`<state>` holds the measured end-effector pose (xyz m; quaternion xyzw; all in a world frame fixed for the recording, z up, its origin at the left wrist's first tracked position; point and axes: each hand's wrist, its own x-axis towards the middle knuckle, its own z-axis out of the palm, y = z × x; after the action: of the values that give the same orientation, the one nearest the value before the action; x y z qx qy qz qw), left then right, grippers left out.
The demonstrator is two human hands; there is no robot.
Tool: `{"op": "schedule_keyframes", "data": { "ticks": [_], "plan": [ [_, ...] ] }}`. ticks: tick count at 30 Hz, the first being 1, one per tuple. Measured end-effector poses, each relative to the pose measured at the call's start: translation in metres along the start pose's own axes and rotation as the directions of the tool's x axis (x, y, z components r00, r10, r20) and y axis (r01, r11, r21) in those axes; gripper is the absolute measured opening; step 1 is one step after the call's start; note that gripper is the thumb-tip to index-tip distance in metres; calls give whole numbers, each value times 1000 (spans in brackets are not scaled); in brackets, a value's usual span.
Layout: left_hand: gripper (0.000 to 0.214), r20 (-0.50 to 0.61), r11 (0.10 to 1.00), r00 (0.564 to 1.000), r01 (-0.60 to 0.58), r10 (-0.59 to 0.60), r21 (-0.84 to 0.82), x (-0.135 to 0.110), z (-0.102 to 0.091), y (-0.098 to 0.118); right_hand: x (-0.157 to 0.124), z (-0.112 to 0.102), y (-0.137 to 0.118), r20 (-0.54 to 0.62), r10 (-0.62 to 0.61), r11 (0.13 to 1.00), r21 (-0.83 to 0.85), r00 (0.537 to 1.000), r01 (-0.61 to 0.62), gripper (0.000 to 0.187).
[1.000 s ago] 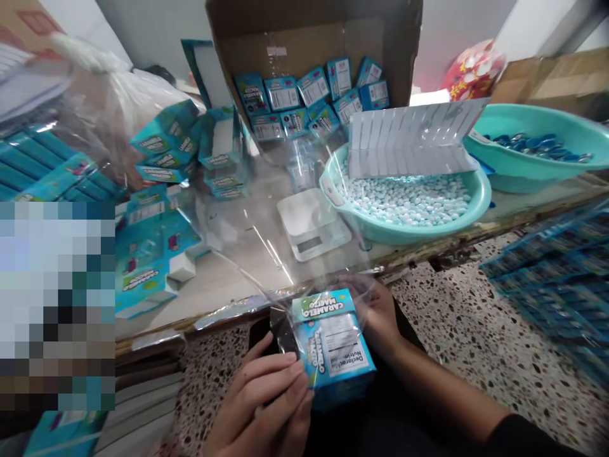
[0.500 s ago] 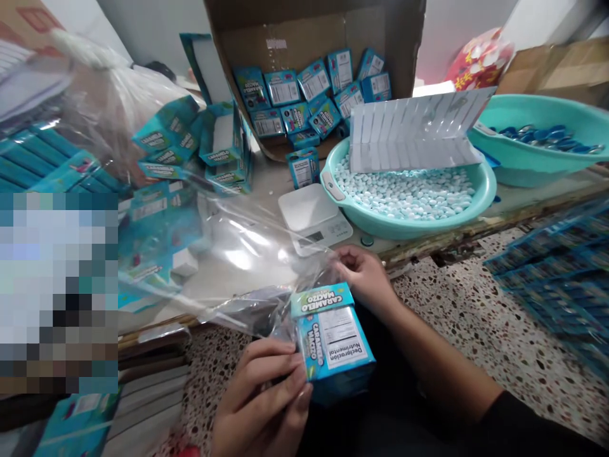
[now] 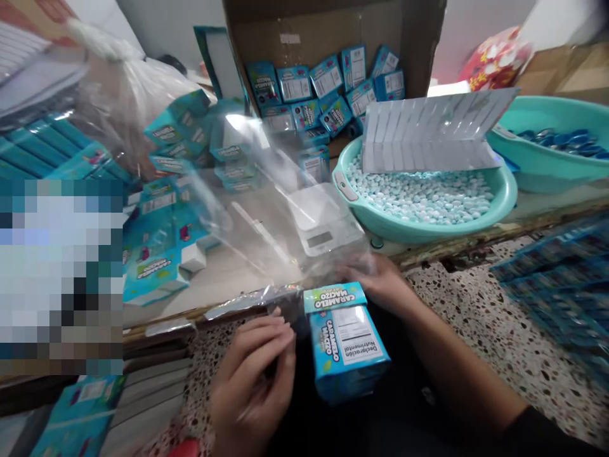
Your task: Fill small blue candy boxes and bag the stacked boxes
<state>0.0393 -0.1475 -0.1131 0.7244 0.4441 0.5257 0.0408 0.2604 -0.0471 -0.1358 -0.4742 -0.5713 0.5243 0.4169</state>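
Note:
A blue candy box [image 3: 349, 346] printed "Caramelo Macizo" rests over my dark-clothed lap, its label side up. Beyond its far end, my right hand [image 3: 380, 279] is closed on clear plastic film [image 3: 266, 235], which veils and blurs the fingers. The film spreads up and left over the table and the white scale [image 3: 316, 219]. Left of the box, and apart from it, is my left hand [image 3: 257, 374]. Its fingers are curled and pressed together; whatever lies between them is hidden.
A turquoise tub [image 3: 428, 228] of pale candies carries a folded white divider [image 3: 428, 130]. Another tub [image 3: 561, 171] holds blue-wrapped pieces. Behind stands a cardboard carton [image 3: 328, 32] with several blue boxes. Flat blue cartons [image 3: 157, 266] lie left, and stacked blue packs [image 3: 561, 279] stand right.
My left hand has come away from the box's side. The film has swung upward and now covers the scale and my right hand. The view has shifted slightly left.

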Motion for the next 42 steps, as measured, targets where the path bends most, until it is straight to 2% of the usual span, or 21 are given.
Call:
{"op": "schedule_keyframes", "data": {
  "ticks": [4,7,10,14,17,19,21,25,29,33,35,39,42],
  "plan": [
    [29,-116,979,985,145,-129,146,-3,15,-14,-2,6,5,-92,-28,999,39,995,31,19],
    [21,-159,956,963,244,-218,162,3,22,-21,-3,10,3,-111,-47,997,60,993,54,18],
    [9,-142,945,941,319,-307,71,9,27,-23,-3,8,5,-94,-40,999,-3,995,40,18],
    [6,-79,883,879,468,-470,-37,12,33,-25,-6,2,13,-86,-5,1000,-31,996,2,20],
    [10,14,846,847,531,-531,-41,13,34,-27,-12,-2,16,-150,-94,988,-139,984,73,20],
    [10,24,838,838,546,-546,-15,15,34,-25,-17,-4,14,-175,-187,957,-253,967,140,18],
    [9,13,849,850,527,-527,-24,17,33,-21,-20,-6,11,-181,-268,922,-333,946,198,17],
    [7,43,915,919,394,-391,-90,20,35,-10,-27,-13,8,-201,-371,850,-466,907,245,18],
    [15,89,960,976,212,-199,-185,21,42,-7,-34,-12,16,-264,-411,863,-422,873,279,17],
    [19,112,955,988,130,-103,-266,22,44,-2,-44,-3,30,-360,-289,952,-206,887,227,16],
    [20,131,953,988,111,-76,-284,21,42,3,-49,2,36,-361,-212,977,-97,908,189,19],
    [20,135,949,987,127,-91,-290,14,39,15,-60,11,40,-337,-112,989,56,935,138,23],
    [21,118,954,992,87,-55,-288,9,37,18,-66,17,40,-309,41,973,227,950,31,27]
  ]
}}
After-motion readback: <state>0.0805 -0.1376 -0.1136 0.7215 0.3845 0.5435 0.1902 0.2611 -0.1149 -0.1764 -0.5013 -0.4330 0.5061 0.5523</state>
